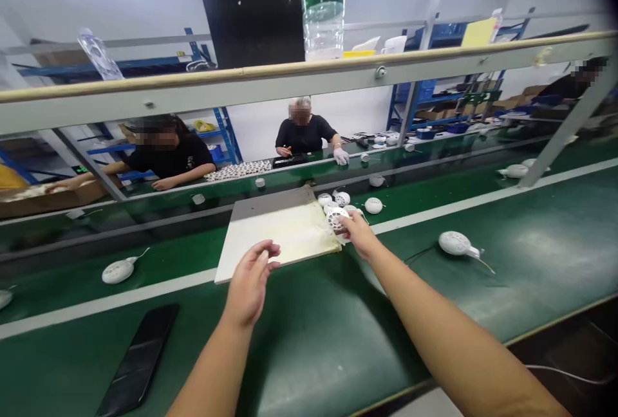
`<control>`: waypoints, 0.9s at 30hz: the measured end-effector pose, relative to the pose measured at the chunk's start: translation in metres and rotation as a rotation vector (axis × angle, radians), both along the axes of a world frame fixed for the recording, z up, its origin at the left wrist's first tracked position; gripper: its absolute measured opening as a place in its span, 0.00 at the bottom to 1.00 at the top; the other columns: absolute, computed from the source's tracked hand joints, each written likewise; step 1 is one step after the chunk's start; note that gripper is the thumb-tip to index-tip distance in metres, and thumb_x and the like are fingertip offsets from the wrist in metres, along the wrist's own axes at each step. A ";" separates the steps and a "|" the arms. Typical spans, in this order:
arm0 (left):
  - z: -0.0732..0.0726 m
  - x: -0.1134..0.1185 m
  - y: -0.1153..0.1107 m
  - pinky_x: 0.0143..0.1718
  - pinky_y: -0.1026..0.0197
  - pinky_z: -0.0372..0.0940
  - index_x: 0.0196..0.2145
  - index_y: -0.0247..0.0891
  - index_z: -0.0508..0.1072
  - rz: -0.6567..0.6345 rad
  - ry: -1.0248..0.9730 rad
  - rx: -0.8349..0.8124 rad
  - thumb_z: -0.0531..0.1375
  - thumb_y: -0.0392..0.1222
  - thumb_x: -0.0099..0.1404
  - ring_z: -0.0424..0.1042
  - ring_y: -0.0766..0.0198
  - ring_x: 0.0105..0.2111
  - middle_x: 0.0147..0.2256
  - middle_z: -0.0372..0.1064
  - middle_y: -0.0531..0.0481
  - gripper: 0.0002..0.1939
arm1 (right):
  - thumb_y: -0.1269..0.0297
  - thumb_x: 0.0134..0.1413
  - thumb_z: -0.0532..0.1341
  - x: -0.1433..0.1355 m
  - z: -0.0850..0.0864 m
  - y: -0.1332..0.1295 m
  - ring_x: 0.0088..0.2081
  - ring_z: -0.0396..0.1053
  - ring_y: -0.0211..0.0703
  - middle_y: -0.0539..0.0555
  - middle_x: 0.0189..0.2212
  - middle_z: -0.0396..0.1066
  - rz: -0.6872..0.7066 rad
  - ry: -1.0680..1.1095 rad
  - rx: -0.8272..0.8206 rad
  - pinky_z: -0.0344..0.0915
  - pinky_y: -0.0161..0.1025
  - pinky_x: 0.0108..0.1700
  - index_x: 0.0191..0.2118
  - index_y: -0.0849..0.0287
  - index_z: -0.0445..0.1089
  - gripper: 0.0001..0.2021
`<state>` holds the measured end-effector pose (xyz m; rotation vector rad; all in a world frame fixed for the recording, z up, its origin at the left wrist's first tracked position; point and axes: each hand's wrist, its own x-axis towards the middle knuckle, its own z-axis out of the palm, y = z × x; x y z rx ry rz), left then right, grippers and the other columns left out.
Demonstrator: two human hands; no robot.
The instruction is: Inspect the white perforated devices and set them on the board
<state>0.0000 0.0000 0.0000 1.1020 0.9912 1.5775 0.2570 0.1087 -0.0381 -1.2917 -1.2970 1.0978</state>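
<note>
Right hand (356, 231): I logged it stretched out toward 1 o'clock, fingers closed on a white perforated disc (337, 217) at the right edge of the board.
Left hand (250, 278): it hovered above the near edge of the board, at about 12 o'clock from me; fingers loosely curled, narrow, thumb near the forefinger, holding nothing that I could see.
Board (270, 237): a pale flat panel lay on the green belt (531, 256), tilted slightly, its far part grey and its near part cream.
Disc cluster (333, 201): roughly 4 more white round parts sat touching or just beside the held disc, at the board's 2 o'clock corner; 1 further white disc (373, 205) lay just beyond them.
Wired part, right (456, 243): a white domed piece with a thin lead lay on the belt at 3 o'clock of the right hand, well apart.
Wired part, left (117, 271): a similar piece lay at 9 o'clock of the board.
Phone (139, 359): a dark slab lay flat at 8 o'clock of the left hand.
Co-workers: 2 people in black shirts (168, 156) (305, 134) sat across the line at 11 and 12 o'clock.
</note>
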 end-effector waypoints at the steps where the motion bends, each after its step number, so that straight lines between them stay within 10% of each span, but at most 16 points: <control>1: -0.020 0.003 0.007 0.47 0.54 0.69 0.49 0.38 0.75 -0.027 -0.006 -0.051 0.65 0.53 0.63 0.70 0.53 0.52 0.48 0.73 0.41 0.21 | 0.47 0.60 0.53 -0.010 0.001 -0.014 0.40 0.73 0.48 0.61 0.45 0.73 0.125 0.114 -0.057 0.68 0.43 0.39 0.54 0.59 0.65 0.24; 4: -0.055 0.010 0.014 0.53 0.50 0.65 0.57 0.41 0.71 -0.172 -0.014 -0.093 0.61 0.57 0.66 0.64 0.49 0.60 0.60 0.65 0.38 0.26 | 0.45 0.58 0.56 -0.045 -0.008 -0.053 0.35 0.73 0.44 0.57 0.40 0.75 0.557 0.634 -0.343 0.66 0.38 0.32 0.51 0.57 0.67 0.23; 9: -0.063 0.012 0.002 0.58 0.49 0.62 0.60 0.39 0.68 -0.443 0.127 0.044 0.58 0.64 0.65 0.66 0.46 0.58 0.60 0.65 0.37 0.35 | 0.49 0.51 0.66 -0.078 -0.032 -0.080 0.27 0.71 0.40 0.51 0.30 0.74 0.737 0.830 -0.568 0.64 0.34 0.27 0.43 0.58 0.69 0.20; 19: -0.066 0.007 -0.003 0.50 0.53 0.65 0.54 0.36 0.70 -0.142 0.433 0.139 0.62 0.68 0.59 0.72 0.50 0.46 0.49 0.71 0.39 0.37 | 0.49 0.48 0.71 -0.074 -0.037 -0.079 0.27 0.60 0.34 0.51 0.31 0.69 0.726 0.529 -0.199 0.56 0.33 0.29 0.42 0.62 0.71 0.23; 27: -0.053 0.014 -0.012 0.47 0.54 0.65 0.40 0.37 0.78 0.016 0.458 0.359 0.48 0.53 0.75 0.73 0.57 0.43 0.41 0.74 0.42 0.23 | 0.42 0.49 0.67 -0.088 -0.042 -0.089 0.29 0.65 0.38 0.52 0.29 0.69 0.706 0.598 -0.322 0.61 0.35 0.32 0.38 0.62 0.71 0.25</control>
